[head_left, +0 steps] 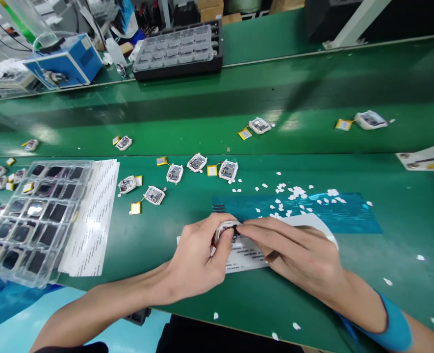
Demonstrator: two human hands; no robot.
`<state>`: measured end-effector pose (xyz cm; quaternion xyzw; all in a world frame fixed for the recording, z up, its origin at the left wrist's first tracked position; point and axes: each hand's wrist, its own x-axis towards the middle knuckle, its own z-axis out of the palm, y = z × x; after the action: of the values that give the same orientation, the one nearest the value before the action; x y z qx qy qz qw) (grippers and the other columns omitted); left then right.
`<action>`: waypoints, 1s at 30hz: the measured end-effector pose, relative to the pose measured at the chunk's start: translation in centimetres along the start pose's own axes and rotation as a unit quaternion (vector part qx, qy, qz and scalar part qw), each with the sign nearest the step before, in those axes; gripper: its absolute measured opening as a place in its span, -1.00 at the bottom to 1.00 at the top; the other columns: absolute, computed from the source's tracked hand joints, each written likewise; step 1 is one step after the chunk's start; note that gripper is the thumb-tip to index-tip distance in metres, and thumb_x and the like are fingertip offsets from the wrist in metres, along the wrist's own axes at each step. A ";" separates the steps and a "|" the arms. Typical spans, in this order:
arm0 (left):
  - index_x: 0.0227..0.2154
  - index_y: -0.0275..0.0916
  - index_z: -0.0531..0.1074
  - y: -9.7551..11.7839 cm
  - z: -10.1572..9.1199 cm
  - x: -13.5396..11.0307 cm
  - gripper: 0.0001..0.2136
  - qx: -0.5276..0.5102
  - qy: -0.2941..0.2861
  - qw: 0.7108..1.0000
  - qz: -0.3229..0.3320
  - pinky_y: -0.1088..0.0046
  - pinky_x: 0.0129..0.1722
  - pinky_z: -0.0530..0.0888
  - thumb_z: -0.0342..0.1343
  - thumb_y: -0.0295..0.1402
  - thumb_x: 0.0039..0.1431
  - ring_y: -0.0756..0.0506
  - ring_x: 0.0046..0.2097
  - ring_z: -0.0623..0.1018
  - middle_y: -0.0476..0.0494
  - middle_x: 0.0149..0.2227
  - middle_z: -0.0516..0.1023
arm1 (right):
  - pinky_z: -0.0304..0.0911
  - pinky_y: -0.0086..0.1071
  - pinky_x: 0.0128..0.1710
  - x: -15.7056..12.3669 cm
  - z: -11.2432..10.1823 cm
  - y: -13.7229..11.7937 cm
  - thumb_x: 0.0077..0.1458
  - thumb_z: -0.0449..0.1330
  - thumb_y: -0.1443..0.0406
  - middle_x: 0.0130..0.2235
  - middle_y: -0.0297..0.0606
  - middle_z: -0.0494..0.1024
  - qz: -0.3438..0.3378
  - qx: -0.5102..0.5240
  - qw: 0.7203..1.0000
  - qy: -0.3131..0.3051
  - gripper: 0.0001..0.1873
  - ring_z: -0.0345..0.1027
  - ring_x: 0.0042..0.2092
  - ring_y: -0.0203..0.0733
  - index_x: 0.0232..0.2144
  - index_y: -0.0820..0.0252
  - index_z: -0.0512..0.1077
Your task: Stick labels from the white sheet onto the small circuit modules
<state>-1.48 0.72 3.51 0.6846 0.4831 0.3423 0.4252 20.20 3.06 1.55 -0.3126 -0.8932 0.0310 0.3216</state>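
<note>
My left hand [198, 257] grips a small white device housing [227, 229] just above a white label sheet [246, 257] on the green table. The fingertips of my right hand [297, 252] press on the housing's top from the right. Most of the housing is hidden by my fingers. Several similar white housings with yellow battery cells, such as one housing [154, 195], lie loose behind my hands.
A clear tray of dark parts [29, 220] sits at the left beside a sheet of printed labels [91, 215]. Blue film [312, 208] and white paper scraps lie to the right. A black tray [180, 51] and a blue box [69, 61] stand at the back.
</note>
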 end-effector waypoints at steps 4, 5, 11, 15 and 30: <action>-0.13 -0.30 0.51 -0.3 -0.3 0.3 -0.80 0.029 0.000 1.000 0.005 0.55 -0.51 0.25 -0.02 -0.40 0.41 0.05 -0.50 0.35 -0.04 -0.40 0.54 | 0.40 -0.45 -0.50 0.5 -0.3 0.0 0.30 -0.09 0.62 -0.15 -0.30 0.68 -0.022 -0.014 0.999 -0.030 -0.54 0.59 -0.35 -0.31 0.02 0.15 0.41; -0.15 -0.30 0.51 -0.5 -0.3 0.5 -0.80 0.025 0.000 1.000 0.003 0.55 -0.51 0.24 -0.02 -0.39 0.41 0.05 -0.50 0.35 -0.03 -0.43 0.52 | 0.40 -0.45 -0.50 0.5 -0.3 0.1 0.27 -0.11 0.63 -0.14 -0.31 0.68 -0.014 -0.009 0.999 -0.033 -0.51 0.59 -0.34 -0.31 0.04 0.14 0.41; -0.08 -0.32 0.53 -0.5 -0.3 0.8 -0.77 -0.026 0.010 0.999 -0.024 0.59 -0.57 0.19 0.01 -0.35 0.38 0.07 -0.55 0.27 0.04 -0.51 0.45 | 0.49 -0.52 -0.38 0.7 -0.1 0.0 0.39 0.07 0.52 -0.20 -0.45 0.69 0.071 0.083 0.994 0.006 -0.67 0.54 -0.42 -0.36 0.01 0.03 0.44; -0.11 -0.32 0.55 -0.4 -0.1 0.5 -0.77 -0.002 0.004 0.999 0.032 0.60 -0.55 0.20 -0.01 -0.45 0.34 0.09 -0.54 0.26 0.00 -0.44 0.52 | 0.49 -0.53 -0.39 0.7 0.0 -0.3 0.44 0.11 0.46 -0.26 -0.48 0.68 0.093 0.087 0.992 0.020 -0.77 0.52 -0.46 -0.36 -0.06 0.02 0.44; -0.16 -0.29 0.58 0.5 -0.8 0.5 -0.78 -0.160 -0.084 0.981 -0.067 0.54 -0.60 0.10 0.05 -0.31 0.39 0.08 -0.58 0.14 0.08 -0.58 0.25 | 0.52 -0.47 -0.41 -0.3 0.0 0.1 0.35 0.08 0.59 -0.16 -0.38 0.71 0.000 -0.011 0.999 0.046 -0.29 0.60 -0.36 -0.31 0.44 0.05 0.19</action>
<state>-1.85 1.28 4.27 0.6001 0.4292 0.3273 0.5904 20.43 2.92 1.33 -0.3170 -0.8779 0.0070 0.3589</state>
